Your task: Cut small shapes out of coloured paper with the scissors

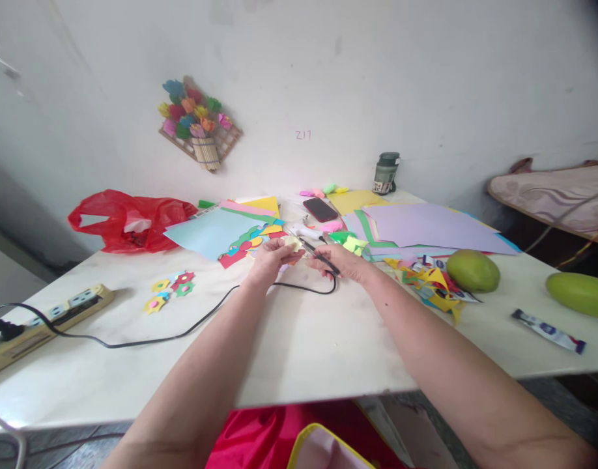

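Note:
My left hand (pixel 272 257) pinches a small pale yellow paper piece (pixel 293 243) near the middle of the table. Close beside it on the right, my right hand (pixel 341 260) is closed around a dark-handled tool (pixel 323 256) that looks like scissors, its tip at the paper. Just behind both hands lies a white glue gun (pixel 306 232), partly hidden. Cut coloured paper shapes (pixel 245 246) are heaped left of my left hand. Small paper flowers (pixel 182 284) rest farther left on the white table (pixel 309 345).
A power strip (pixel 49 322) sits at left, its black cable (pixel 182 335) running toward my hands. Coloured sheets (pixel 426 225), a phone (pixel 320 210), a bottle (pixel 385 173), paper scraps (pixel 433 286), green fruit (pixel 473 270) and a red bag (pixel 128 221) surround the work area.

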Motion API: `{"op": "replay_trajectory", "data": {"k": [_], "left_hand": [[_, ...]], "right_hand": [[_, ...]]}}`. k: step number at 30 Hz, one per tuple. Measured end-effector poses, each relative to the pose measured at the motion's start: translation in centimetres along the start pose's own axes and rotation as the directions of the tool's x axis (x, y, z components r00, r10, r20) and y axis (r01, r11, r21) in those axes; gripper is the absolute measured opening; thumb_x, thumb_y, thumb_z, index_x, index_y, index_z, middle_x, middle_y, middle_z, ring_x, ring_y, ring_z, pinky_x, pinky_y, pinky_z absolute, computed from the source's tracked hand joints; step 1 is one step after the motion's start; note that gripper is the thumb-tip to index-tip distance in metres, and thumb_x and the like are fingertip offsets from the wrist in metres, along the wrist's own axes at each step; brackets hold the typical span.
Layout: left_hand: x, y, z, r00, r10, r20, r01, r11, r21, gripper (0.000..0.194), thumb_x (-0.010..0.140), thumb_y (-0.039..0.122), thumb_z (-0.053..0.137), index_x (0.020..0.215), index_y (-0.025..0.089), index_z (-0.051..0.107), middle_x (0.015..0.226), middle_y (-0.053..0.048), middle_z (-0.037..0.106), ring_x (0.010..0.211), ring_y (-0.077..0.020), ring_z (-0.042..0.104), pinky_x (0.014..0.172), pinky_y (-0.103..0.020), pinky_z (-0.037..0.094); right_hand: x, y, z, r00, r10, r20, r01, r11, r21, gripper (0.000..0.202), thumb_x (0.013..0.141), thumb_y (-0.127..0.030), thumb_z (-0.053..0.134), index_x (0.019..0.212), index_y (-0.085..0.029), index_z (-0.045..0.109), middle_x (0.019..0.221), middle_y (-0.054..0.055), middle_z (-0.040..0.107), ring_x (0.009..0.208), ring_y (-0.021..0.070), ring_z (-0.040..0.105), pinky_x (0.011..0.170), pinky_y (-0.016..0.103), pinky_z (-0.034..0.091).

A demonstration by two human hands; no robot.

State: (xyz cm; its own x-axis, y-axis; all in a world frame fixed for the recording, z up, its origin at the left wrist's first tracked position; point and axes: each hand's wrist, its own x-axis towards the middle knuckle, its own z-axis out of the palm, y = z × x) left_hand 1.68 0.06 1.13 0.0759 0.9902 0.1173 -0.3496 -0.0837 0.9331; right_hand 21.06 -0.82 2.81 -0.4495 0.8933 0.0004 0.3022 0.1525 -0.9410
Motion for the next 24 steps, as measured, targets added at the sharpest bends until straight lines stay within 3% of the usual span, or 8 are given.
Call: {"op": "replay_trajectory", "data": {"k": [9, 17, 24], "left_hand": [[-0.03, 0.05, -0.06, 1.000, -0.011, 0.012, 0.011, 1.000, -0.014, 0.048, 0.048, 0.033, 0.093, 0.064, 0.017, 0.052, 0.063, 0.000, 0.066, 0.075, -0.0251, 0.075, 0.086, -0.041, 0.058], [-0.26, 0.34, 0.12, 1.000, -0.020, 0.017, 0.020, 0.999, -0.036, 0.049, 0.046, 0.031, 0.093, 0.064, 0.017, 0.050, 0.065, -0.001, 0.069, 0.071, -0.0242, 0.075, 0.081, -0.038, 0.058], [-0.34, 0.40, 0.17, 0.999, -0.014, 0.036, 0.015, 0.999, -0.034, 0.049, 0.046, 0.032, 0.093, 0.063, 0.017, 0.049, 0.062, -0.001, 0.068, 0.069, -0.0253, 0.075, 0.080, -0.038, 0.057]], "right_hand": [[-0.35, -0.57, 0.18, 1.000, 0.018, -0.016, -0.018, 1.000, 0.024, 0.029, 0.067, -0.037, 0.083, 0.072, -0.020, 0.060, 0.048, -0.005, 0.055, 0.039, 0.0075, 0.048, 0.033, 0.018, 0.032], [-0.30, -0.34, 0.23, 1.000, 0.029, 0.007, -0.029, 0.999, 0.024, 0.023, 0.073, -0.031, 0.079, 0.077, -0.019, 0.060, 0.050, -0.004, 0.056, 0.039, 0.0077, 0.048, 0.033, 0.018, 0.032], [-0.05, -0.03, 0.13, 1.000, -0.013, 0.013, 0.013, 0.998, 0.056, 0.026, 0.072, -0.032, 0.081, 0.076, -0.019, 0.060, 0.049, -0.005, 0.056, 0.037, 0.0076, 0.048, 0.032, 0.018, 0.032]]}}
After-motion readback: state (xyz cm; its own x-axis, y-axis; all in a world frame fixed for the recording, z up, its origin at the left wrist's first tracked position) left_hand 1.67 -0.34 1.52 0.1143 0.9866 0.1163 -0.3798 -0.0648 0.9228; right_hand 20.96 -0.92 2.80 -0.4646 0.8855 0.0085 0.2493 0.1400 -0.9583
